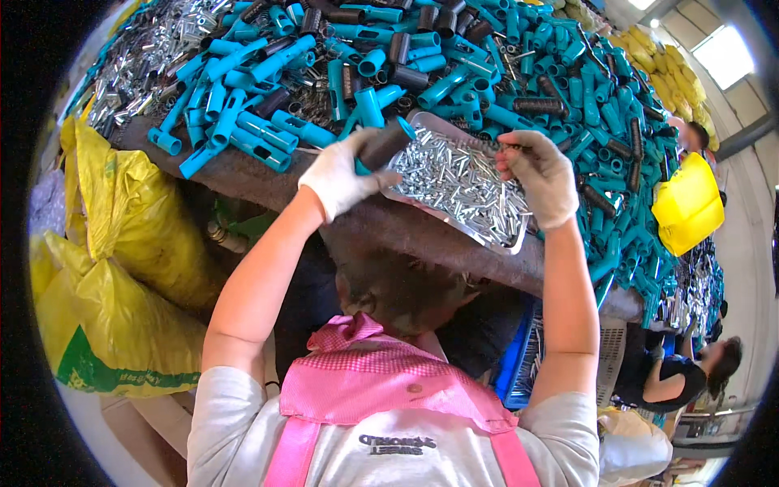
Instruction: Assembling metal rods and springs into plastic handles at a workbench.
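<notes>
handle: a dark grey tube (385, 144) with a bit of teal showing under it. it sits tilted in the left hand, right at the near left edge of the tray.
left hand: the left hand (341, 177) wears a white glove. its fingers are curled tight round the dark tube.
right hand: the right hand (537, 174) wears a white glove too. it is bent into a loose fist over the far right side of the tray. its fingertips pinch together near a thin dark bit, too small to tell what it is.
tray: a flat silver tray (507, 242) lies between the two hands. it is full of small shiny metal pins (454, 180).
pile: teal plastic tubes (268, 130) and dark grey sleeves (537, 105) lie in a big heap all around the tray.
more metal: a heap of shiny metal bits (142, 57) lies at the far left of the table.
table: the table (243, 174) has a dark, worn top with a rounded edge.
bags: big yellow bags (122, 243) stand low on the left. one more yellow bag (688, 203) sits on the right.
crate: a blue crate (513, 365) shows under the table.
other person: a person in a dark top (673, 377) is low on the right, well apart.
room: bright windows (722, 53) shine at the top right.
</notes>
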